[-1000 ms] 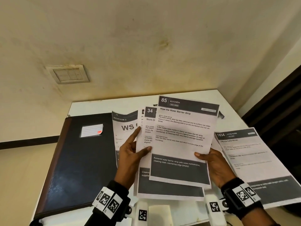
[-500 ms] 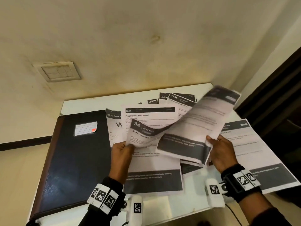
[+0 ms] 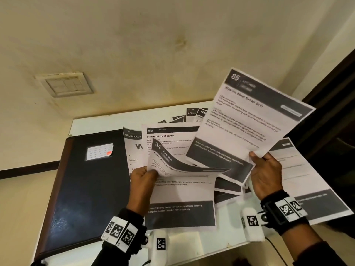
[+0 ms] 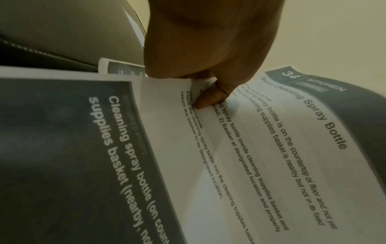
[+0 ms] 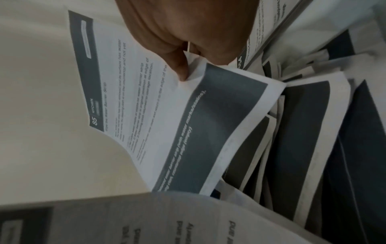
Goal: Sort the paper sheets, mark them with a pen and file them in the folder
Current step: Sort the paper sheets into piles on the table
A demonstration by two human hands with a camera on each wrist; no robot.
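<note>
Folder point(image 3: 82, 189) closed; hands pinching loose sheets.

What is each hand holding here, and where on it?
The right hand pinches sheet 85 at its lower right edge, beside the dark band. The left hand grips sheet 34 at its left edge, about mid-height, thumb on the printed face.

Looking like a room in a home, being used as a makeshift desk corner: a small white table point(image 3: 99, 121) pushed against a stained cream wall point(image 3: 153, 45) carrying a household rocker switch plate point(image 3: 66, 85). Sitting beside a dark wooden door frame point(image 3: 336, 77), with a dark baseboard point(image 3: 28, 170) running along the wall below.
</note>
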